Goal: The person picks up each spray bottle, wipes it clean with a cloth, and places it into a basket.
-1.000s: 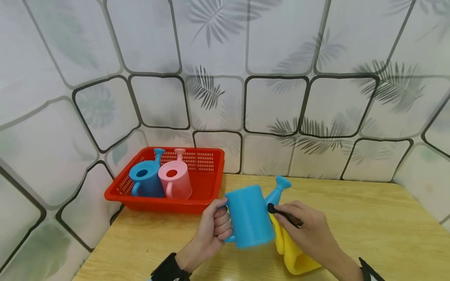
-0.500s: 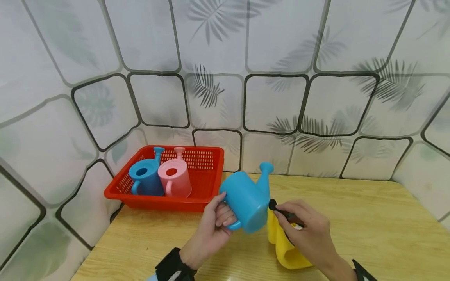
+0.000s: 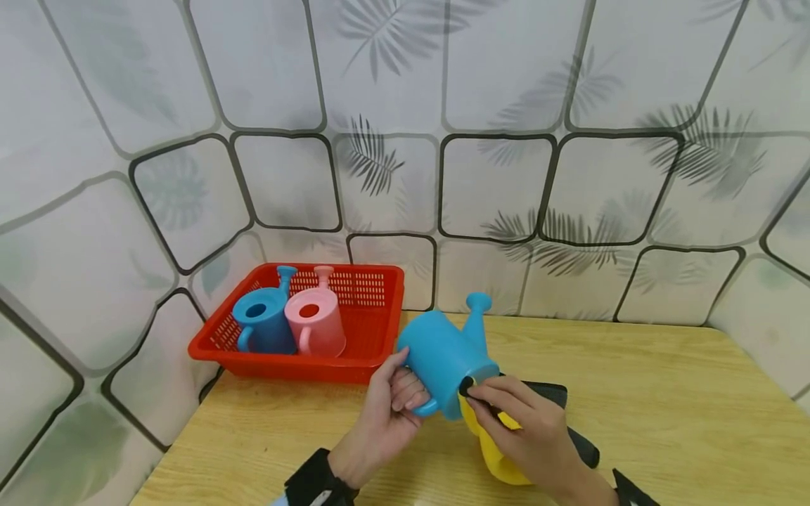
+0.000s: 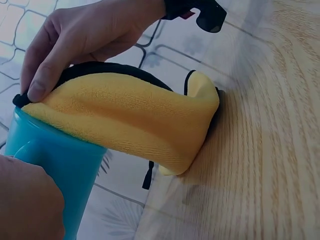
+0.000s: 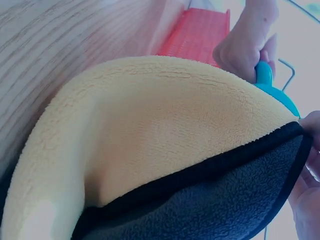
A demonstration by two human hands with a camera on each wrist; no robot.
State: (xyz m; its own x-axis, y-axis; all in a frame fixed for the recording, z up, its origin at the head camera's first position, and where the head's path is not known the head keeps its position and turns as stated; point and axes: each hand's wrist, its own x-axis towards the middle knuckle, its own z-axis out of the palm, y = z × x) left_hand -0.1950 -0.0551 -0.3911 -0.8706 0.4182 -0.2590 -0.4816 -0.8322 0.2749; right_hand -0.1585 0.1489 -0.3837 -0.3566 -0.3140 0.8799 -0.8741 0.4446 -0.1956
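My left hand (image 3: pixel 392 414) grips the handle of a light blue watering can (image 3: pixel 439 351). The can is tilted, its spout up and its base towards my right hand (image 3: pixel 528 429). That hand pinches a corner of a plush cloth (image 4: pixel 135 115), yellow on one face and dark grey on the other, with a black border. In the left wrist view the pinched corner lies against the can's base rim and the rest droops down to the table. Folds of the cloth (image 5: pixel 165 120) fill most of the right wrist view. My right hand hides part of it in the head view.
A red plastic basket (image 3: pixel 373 365) stands at the back left of the wooden table (image 3: pixel 664 393). In its left part sit a darker blue watering can (image 3: pixel 266 327) and a pink watering can (image 3: pixel 319 327). A patterned wall covering (image 3: pixel 493 190) rises behind the table.
The blue can has tilted back, turning its base towards my right hand. My right hand has moved left with the cloth to the can's base. Dark cloth now shows beyond that hand.
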